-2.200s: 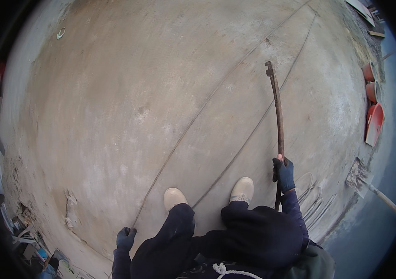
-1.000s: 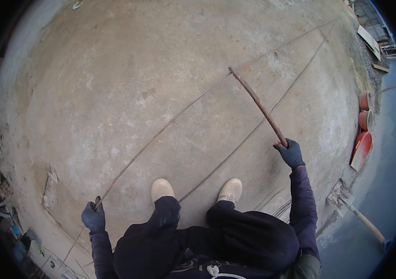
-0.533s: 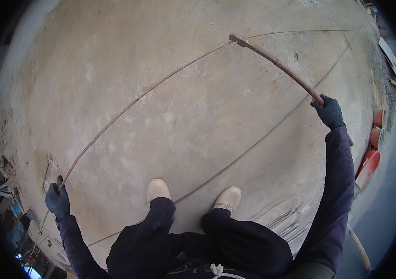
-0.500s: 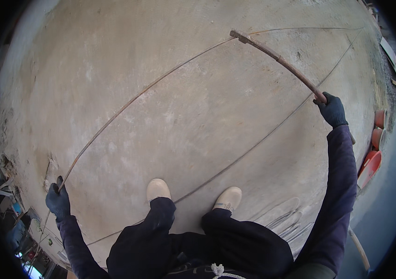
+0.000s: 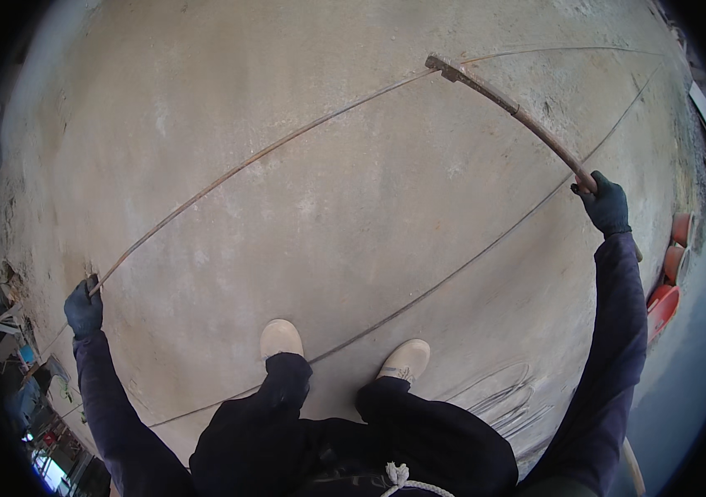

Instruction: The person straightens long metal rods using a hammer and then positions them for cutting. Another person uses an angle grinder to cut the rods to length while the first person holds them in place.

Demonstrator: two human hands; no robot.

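Observation:
My left hand (image 5: 84, 313), in a dark glove, is closed round a long thin rusty metal rod (image 5: 229, 176). From there the rod arcs up and to the right across the far ground. Gloved in the same dark colour, my right hand (image 5: 606, 207) grips the shaft of a rusty bending bar (image 5: 527, 120). Its notched head meets the rod at the upper middle, and the rod continues beyond it to the right. How tightly the notch holds the rod cannot be made out. The bar's rear end shows just below my right hand.
A dark line (image 5: 444, 282), rod or cable, crosses the concrete floor (image 5: 328, 240) diagonally, passing by my shoes (image 5: 282, 338). Orange-red tubs (image 5: 662, 308) stand at the right edge. Thin wires (image 5: 506, 398) lie at lower right, beside a pale pole (image 5: 635, 468). Clutter fills the left edge.
My left hand has moved up and slightly left with the rod. My right hand and the bending bar have shifted a little to the right, the hand slightly lower.

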